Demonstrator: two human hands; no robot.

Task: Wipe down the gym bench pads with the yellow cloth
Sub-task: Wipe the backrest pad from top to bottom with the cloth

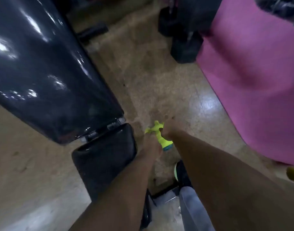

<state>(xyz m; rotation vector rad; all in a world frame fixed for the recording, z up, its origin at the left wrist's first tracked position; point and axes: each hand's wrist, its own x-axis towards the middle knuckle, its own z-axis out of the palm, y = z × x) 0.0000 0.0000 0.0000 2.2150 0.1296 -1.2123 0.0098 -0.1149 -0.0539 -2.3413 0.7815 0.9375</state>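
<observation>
Your forearms meet at lower centre, left hand (150,144) and right hand (168,130) both clenched on the twisted yellow cloth (159,135), apparently wringing it; next, carry it left to the seat pad (103,157).

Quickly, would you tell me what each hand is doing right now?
Left hand: closed on the yellow cloth.
Right hand: closed on the same cloth.

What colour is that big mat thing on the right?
The big soft mat is pink, in the head view.
</observation>
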